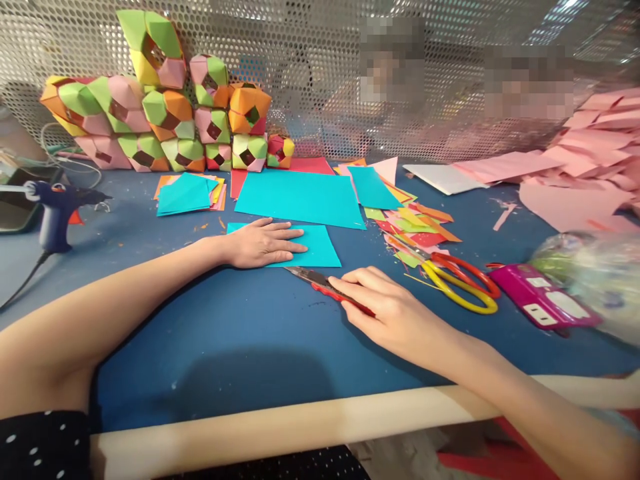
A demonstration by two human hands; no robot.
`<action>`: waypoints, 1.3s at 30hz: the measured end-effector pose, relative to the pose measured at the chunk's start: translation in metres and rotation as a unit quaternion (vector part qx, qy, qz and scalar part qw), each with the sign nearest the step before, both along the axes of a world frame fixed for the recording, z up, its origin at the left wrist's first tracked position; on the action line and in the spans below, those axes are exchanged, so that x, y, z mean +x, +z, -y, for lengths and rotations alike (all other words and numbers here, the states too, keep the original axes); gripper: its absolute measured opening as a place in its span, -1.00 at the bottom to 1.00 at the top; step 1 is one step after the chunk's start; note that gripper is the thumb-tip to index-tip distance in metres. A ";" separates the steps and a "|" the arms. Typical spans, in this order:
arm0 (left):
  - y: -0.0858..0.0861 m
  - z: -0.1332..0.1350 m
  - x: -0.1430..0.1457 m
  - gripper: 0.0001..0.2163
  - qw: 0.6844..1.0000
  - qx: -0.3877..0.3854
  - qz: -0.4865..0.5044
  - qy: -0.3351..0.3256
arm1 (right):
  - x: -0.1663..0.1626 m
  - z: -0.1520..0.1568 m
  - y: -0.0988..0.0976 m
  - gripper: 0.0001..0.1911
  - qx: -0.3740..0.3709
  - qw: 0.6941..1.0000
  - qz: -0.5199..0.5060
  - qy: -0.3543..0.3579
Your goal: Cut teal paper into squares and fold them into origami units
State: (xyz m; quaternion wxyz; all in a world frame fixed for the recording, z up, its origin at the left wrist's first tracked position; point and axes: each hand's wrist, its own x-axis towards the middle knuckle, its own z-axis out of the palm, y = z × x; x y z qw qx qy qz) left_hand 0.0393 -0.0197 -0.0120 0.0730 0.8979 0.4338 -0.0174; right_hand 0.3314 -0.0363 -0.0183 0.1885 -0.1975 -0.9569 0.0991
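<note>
Paper (pixel 323 252) lay pinned under your flat, open left hand (pixel 263 243) while your right hand (pixel 395 310) clenched the cutter (pixel 317 283) at its edge, a cut likely needing steady pressure.

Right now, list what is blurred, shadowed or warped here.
Head view: left hand, right hand and cutter are sharp; the plastic bag at right is blurred; two patches behind the mesh are pixelated; a shadow lies on the blue table beneath the left arm, which looks stretched.

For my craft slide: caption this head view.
Left hand presses teal paper; right hand holds red cutter beside it.
</note>
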 end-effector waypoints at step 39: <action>0.005 -0.011 -0.013 -0.57 0.998 -0.034 0.048 -0.015 | -0.026 0.014 -0.004 -0.62 0.042 0.999 0.009 0.006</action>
